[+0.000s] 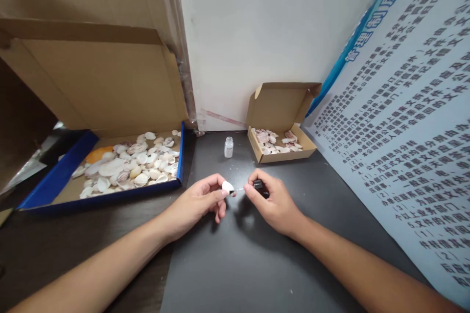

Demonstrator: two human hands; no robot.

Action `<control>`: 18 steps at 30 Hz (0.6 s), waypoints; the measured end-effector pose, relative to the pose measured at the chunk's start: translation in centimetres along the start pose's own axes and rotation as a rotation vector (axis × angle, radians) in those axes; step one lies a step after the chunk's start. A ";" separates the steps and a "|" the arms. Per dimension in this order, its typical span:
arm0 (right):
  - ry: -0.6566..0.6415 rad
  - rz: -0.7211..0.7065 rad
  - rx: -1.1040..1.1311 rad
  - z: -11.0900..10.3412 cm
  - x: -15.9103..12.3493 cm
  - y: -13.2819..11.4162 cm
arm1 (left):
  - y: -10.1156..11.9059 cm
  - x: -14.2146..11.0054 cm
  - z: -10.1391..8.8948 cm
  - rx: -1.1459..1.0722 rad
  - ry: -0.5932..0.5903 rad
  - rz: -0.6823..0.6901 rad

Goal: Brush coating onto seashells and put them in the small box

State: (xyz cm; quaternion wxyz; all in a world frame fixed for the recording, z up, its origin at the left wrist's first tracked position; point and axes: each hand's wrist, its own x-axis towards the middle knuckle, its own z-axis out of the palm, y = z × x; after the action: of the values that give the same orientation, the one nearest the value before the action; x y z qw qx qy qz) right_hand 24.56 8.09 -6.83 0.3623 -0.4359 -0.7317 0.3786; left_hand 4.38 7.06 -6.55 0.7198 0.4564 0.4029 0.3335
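Observation:
My left hand [200, 202] pinches a small white shell [227, 186] between thumb and fingers, just above the dark table [238, 264]. My right hand [273, 203] grips a black brush cap [259, 185]. Its thin brush [238, 189] points left and its tip touches the shell. Both hands hover over the middle of the table, a few centimetres apart. A small open glass bottle [228, 147] stands upright behind them, near the wall.
A large blue-edged cardboard box [66, 171] with several pale shells lies at the left, its lid propped up. At the back right sits a small open cardboard box [281, 144], shells inside. A printed poster [404, 132] leans along the right side.

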 end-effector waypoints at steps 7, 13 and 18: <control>-0.010 0.020 0.009 0.0 -0.1 -0.1 | -0.1 -0.1 -0.1 -0.023 -0.007 0.013; 0.043 0.208 0.302 0.2 0.2 0.3 | 0.4 -0.1 0.2 -0.055 0.003 -0.008; -0.005 0.313 0.491 0.4 0.5 0.6 | 0.5 -0.3 0.3 -0.069 0.011 -0.005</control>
State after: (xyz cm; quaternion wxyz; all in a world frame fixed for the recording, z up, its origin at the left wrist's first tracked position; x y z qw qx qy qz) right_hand 24.27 8.68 -7.47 0.3923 -0.4419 -0.5431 0.5966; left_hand 4.41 6.87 -5.92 0.7338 0.4284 0.3961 0.3479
